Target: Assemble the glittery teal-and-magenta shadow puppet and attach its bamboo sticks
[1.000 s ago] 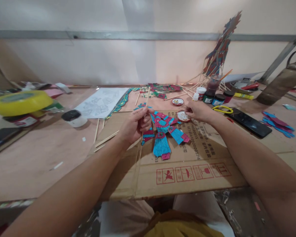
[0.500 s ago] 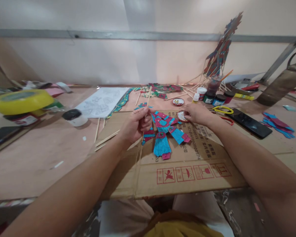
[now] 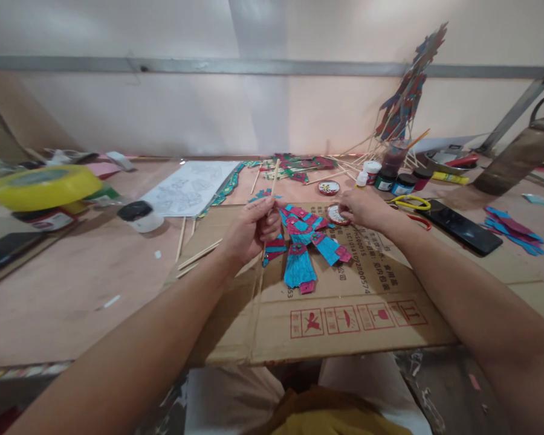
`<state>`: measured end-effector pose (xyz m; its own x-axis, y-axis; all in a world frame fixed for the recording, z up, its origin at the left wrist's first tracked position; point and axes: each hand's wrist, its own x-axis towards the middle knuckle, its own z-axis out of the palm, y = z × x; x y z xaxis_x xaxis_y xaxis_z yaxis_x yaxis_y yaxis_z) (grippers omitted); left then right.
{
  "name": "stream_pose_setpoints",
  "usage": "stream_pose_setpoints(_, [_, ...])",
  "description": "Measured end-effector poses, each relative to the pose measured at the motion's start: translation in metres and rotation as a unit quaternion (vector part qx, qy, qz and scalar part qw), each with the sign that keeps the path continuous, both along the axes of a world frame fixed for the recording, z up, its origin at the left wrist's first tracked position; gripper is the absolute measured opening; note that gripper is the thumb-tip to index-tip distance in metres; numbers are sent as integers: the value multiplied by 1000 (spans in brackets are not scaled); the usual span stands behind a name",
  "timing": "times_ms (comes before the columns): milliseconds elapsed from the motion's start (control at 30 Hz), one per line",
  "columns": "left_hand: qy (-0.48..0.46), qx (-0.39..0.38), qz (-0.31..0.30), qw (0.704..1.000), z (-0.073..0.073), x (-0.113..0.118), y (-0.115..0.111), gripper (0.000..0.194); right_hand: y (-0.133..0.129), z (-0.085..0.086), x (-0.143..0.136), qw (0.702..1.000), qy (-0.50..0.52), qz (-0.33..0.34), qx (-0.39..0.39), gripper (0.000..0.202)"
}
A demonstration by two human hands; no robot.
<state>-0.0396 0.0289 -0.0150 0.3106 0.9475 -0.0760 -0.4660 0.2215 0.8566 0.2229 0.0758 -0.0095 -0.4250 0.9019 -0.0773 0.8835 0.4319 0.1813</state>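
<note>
My left hand (image 3: 260, 223) is closed around a thin wooden stick (image 3: 275, 175), whose tip points up and away. Just right of it lies a blue and magenta jointed paper figure (image 3: 301, 223) with limb-like strips, flat on the cardboard (image 3: 272, 329). More blue and magenta paper (image 3: 275, 246) shows under the left fist. At the small round dish (image 3: 339, 214), my right hand (image 3: 360, 207) has its fingertips pinched together over the rim; whatever they hold is hidden. A second round dish (image 3: 329, 188) with tiny bits in it stands behind.
Paint jars (image 3: 403, 183), yellow-handled scissors (image 3: 410, 202) and a phone (image 3: 457, 226) lie right of my right hand. A bottle (image 3: 517, 154) stands at far right. Left are a drawing sheet (image 3: 188, 187), a black-lidded tub (image 3: 140, 215) and yellow tape (image 3: 40, 186). Loose sticks (image 3: 199, 254) lie nearby.
Both hands keep almost the same pose and place. The whole view has shifted very slightly; no object has visibly moved on the table.
</note>
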Motion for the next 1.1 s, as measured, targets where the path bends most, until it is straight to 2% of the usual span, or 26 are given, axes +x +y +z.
stream_pose_setpoints(100, [-1, 0, -1, 1000, 0, 0, 0, 14, 1, -2, -4, 999, -42, -9, 21, 29])
stream_pose_setpoints(200, [-2, 7, -4, 1000, -1, -1, 1, 14, 4, -4, -3, 999, -26, -34, 14, 25])
stream_pose_setpoints(333, [-4, 11, -4, 1000, 0, -1, 0, 14, 7, -5, 5, 992, 114, -52, -2, 19])
stream_pose_setpoints(467, [-4, 5, 0, 1000, 3, -1, -1, 13, 6, -4, 11, 959, 273, -59, -42, 18])
stream_pose_setpoints(567, [-1, -1, -1, 1000, 3, -1, -1, 15, 2, -3, 8, 913, 389, -85, -83, 20])
stream_pose_setpoints(700, [-7, 10, -10, 1000, 2, -1, -1, 14, -4, 1, 1, 805, 566, -97, -150, 17])
stream_pose_setpoints(767, [-7, 14, -12, 1000, 1, -1, -1, 12, -5, 3, -1, 760, 620, -101, -163, 23])
stream_pose_setpoints(867, [-6, 18, -6, 1000, -1, 0, 0, 14, -5, 2, -6, 722, 667, -96, -157, 31])
stream_pose_setpoints(967, [-6, 27, -13, 1000, 0, 0, -1, 11, -9, 1, -15, 681, 716, -73, -138, 30])
stream_pose_setpoints(1100, [-16, 42, -22, 999, 10, 4, -8, 31, -21, 3, -31, 625, 766, -54, -138, 31])
